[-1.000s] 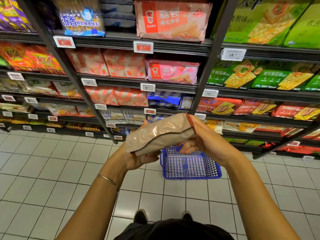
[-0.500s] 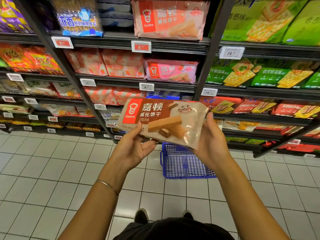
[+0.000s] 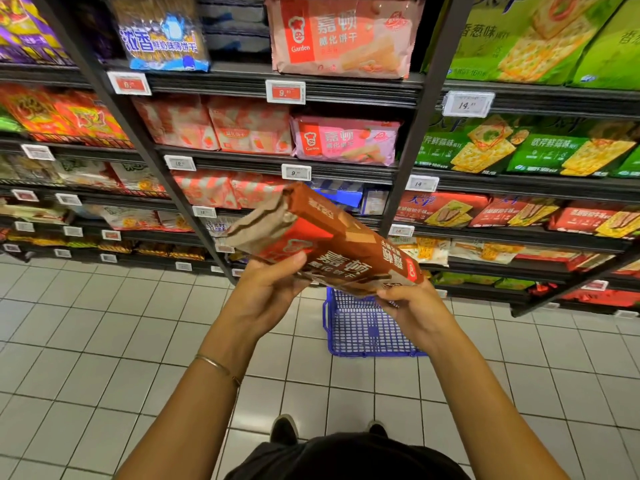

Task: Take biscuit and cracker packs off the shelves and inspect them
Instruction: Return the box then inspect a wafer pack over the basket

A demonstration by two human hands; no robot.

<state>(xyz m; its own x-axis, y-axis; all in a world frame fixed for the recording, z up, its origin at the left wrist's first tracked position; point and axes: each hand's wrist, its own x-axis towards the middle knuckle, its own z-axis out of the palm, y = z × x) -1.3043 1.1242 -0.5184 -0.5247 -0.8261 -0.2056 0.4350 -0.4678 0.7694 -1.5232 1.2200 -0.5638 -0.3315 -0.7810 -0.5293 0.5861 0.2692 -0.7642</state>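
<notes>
As L hand [image 3: 266, 299] & R hand [image 3: 415, 310] grip it, glossy crinkled brown oblong pack [image 3: 332, 251] tilts.

Both forearms are bare, with no sleeves. A thin gold-toned bangle [image 3: 218, 368] circles the left wrist, well behind the fingers [image 3: 292, 263]. Far below the fingers show a dark top [image 3: 346, 459] and two dark shoe toes [image 3: 284, 429].
</notes>
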